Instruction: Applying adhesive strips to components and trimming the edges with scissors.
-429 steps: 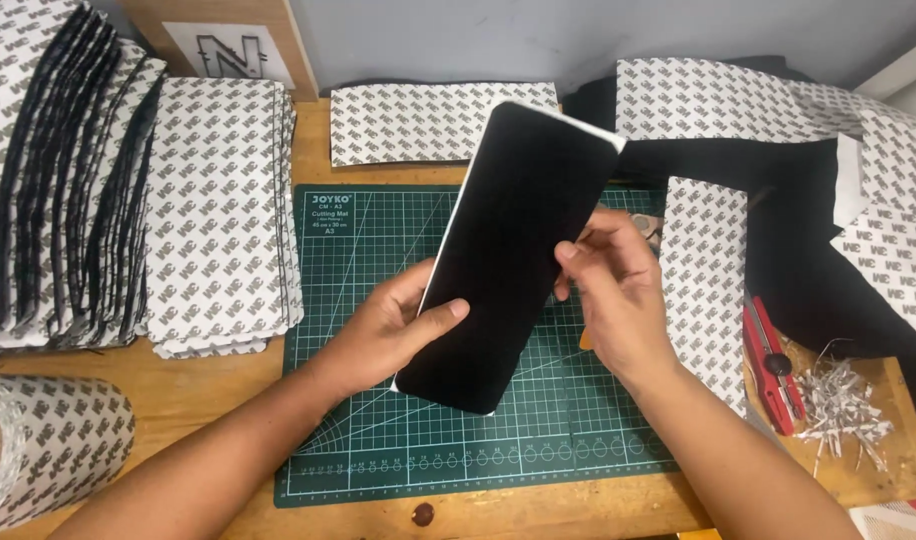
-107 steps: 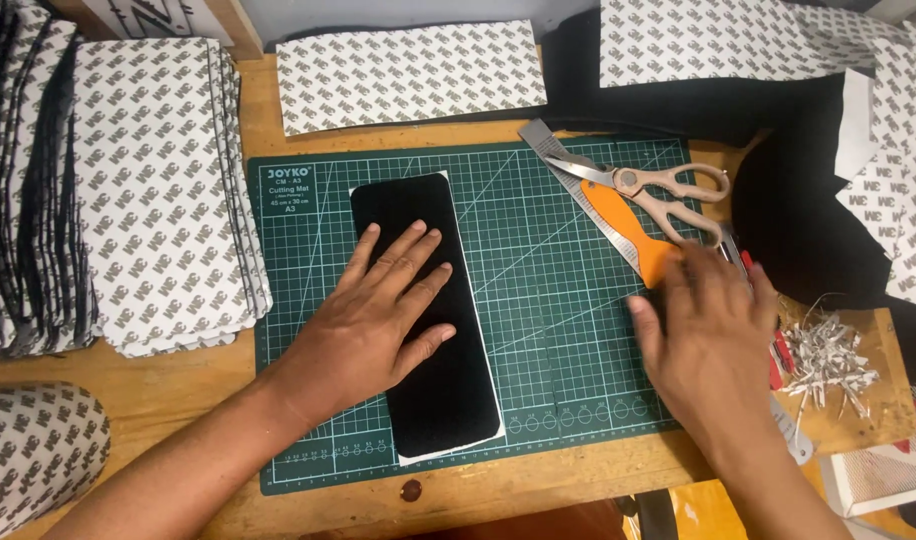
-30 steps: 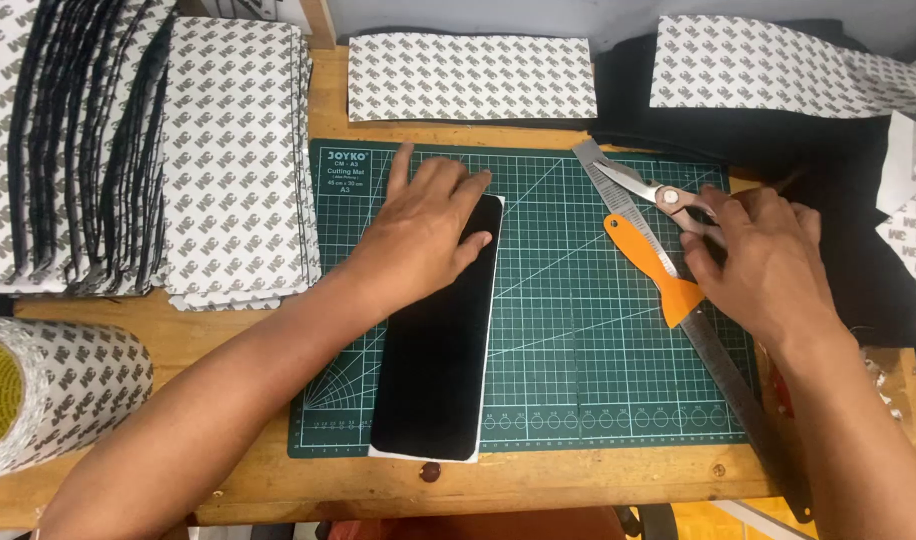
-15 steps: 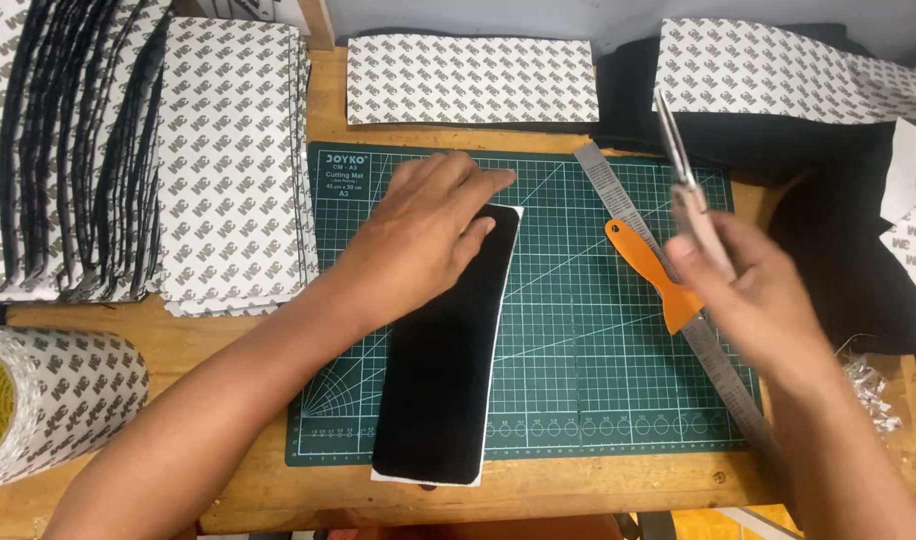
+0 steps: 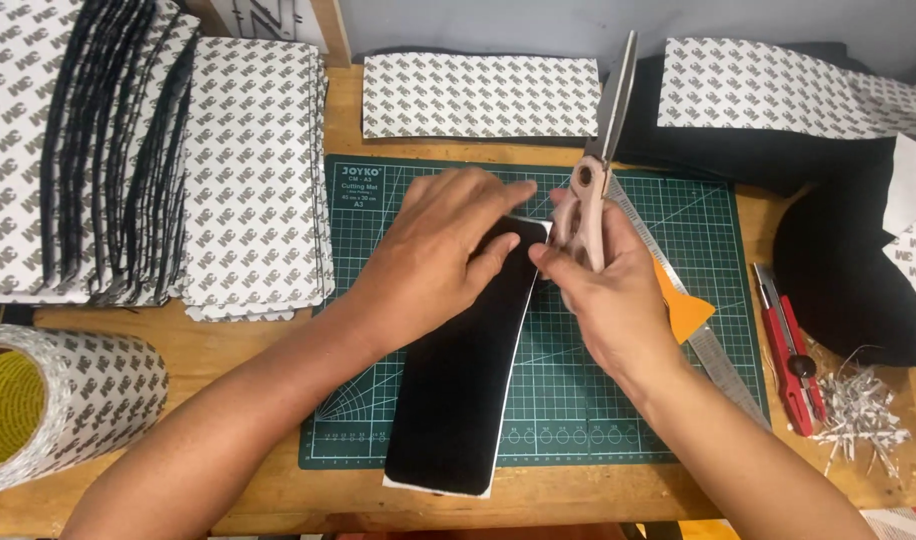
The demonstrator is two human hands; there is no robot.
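A long black strip with a white backing (image 5: 458,390) lies slanted on the green cutting mat (image 5: 618,400). My left hand (image 5: 433,255) presses on the strip's far end, fingers spread over its top corner. My right hand (image 5: 603,280) holds a pair of scissors (image 5: 603,150) with pale pink handles, blades shut and pointing up and away, right beside the strip's upper right corner. Its fingertips touch that corner.
Stacks of printed-backed sheets (image 5: 248,180) fill the left side. More sheets (image 5: 478,95) lie behind the mat. A metal ruler (image 5: 723,360) and orange-handled knife (image 5: 683,310) lie right of my hand. A red cutter (image 5: 788,350) and paper scraps (image 5: 858,415) sit far right. A tape roll (image 5: 48,400) is at lower left.
My right hand picked the scissors up off the mat and carried them left to the strip's top corner. The left hand stayed on the strip, which tilted slightly.
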